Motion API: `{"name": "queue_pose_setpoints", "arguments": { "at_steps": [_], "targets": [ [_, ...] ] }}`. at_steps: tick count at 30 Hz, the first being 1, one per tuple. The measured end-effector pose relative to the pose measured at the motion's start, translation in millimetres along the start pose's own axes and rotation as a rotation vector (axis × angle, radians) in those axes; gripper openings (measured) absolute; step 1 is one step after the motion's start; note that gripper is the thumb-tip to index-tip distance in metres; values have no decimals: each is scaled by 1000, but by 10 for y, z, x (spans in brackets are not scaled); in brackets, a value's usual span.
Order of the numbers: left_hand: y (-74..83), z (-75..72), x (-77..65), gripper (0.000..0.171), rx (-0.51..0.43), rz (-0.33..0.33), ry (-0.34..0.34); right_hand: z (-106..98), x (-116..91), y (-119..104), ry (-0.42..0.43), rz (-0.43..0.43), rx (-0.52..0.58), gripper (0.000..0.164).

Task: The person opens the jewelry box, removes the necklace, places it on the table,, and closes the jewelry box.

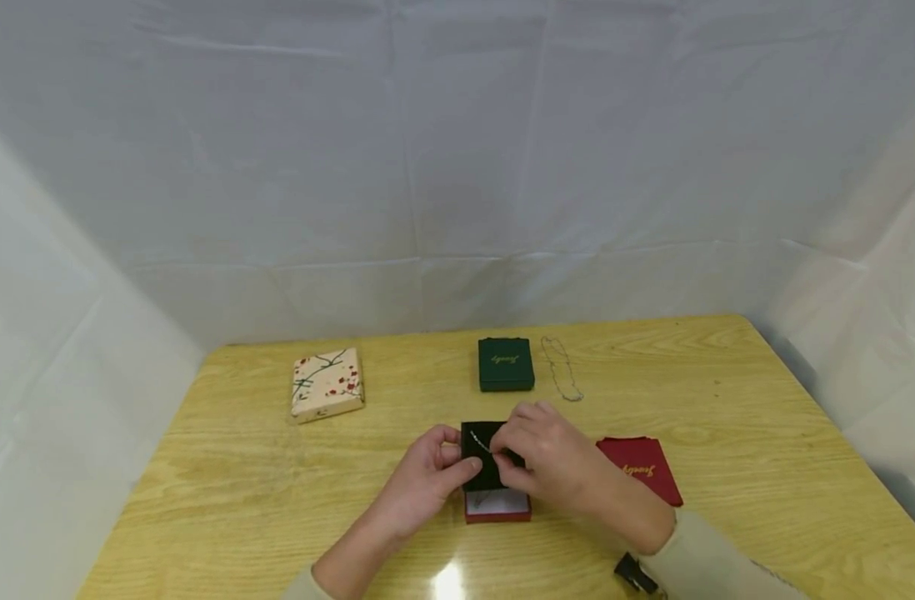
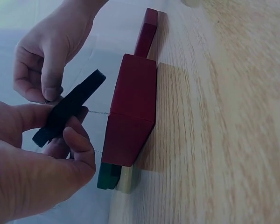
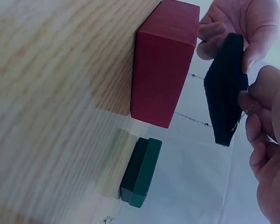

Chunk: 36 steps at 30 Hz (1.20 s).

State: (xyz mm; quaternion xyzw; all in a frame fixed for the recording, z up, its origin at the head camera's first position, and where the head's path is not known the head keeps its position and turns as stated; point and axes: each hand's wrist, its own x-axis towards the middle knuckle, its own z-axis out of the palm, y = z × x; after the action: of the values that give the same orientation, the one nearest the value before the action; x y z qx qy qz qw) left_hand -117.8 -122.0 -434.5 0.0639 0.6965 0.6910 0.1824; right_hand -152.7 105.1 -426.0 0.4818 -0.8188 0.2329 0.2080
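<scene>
My left hand (image 1: 427, 475) grips a black foam insert (image 1: 487, 479) by its left edge, thumb on top and fingers beneath. A thin silver chain (image 1: 478, 442) runs over the insert's face. With thumb and fingertips, my right hand (image 1: 543, 454) pinches the chain at the insert's right side. Directly below is an open red box (image 1: 498, 517) with a pale inside. In the right wrist view, two strands of the chain (image 3: 191, 118) hang from the insert (image 3: 226, 88) down to the red box (image 3: 163, 70). Part of the insert is hidden behind my right fingers.
A closed green jewelry box (image 1: 506, 364) stands behind the hands, with another silver chain (image 1: 566, 371) lying to its right. The red lid (image 1: 656, 475) lies under my right forearm. At the left rear sits a cream floral box (image 1: 327, 385). White cloth (image 1: 457, 167) surrounds the wooden table (image 1: 240, 500).
</scene>
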Motion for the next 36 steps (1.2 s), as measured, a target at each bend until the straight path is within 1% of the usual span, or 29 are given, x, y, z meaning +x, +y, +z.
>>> {"name": "queue_pose_setpoints", "arguments": {
  "at_steps": [4,8,12,15,20,26,30,36],
  "targets": [
    [-7,4,5,33,24,4,-2,-23,5,13,2,-13,19,15],
    [-18,0,6,31,30,9,-13,-51,13,15,13,-10,24,24],
    [-19,0,5,31,35,10,-18,-85,32,14,4,4,20,31],
    [-16,6,2,31,47,9,-19,-100,51,16,10,13,17,28],
    [-10,18,-9,30,73,7,-15,-100,81,37,56,27,-10,20],
    [-17,28,-9,30,109,9,-17,-88,120,90,100,4,-28,18],
    [-10,32,-12,30,110,13,-25,-93,167,111,93,23,-15,15],
    [-4,24,-7,29,139,15,-34,-93,254,117,44,82,15,9]
  ]
}}
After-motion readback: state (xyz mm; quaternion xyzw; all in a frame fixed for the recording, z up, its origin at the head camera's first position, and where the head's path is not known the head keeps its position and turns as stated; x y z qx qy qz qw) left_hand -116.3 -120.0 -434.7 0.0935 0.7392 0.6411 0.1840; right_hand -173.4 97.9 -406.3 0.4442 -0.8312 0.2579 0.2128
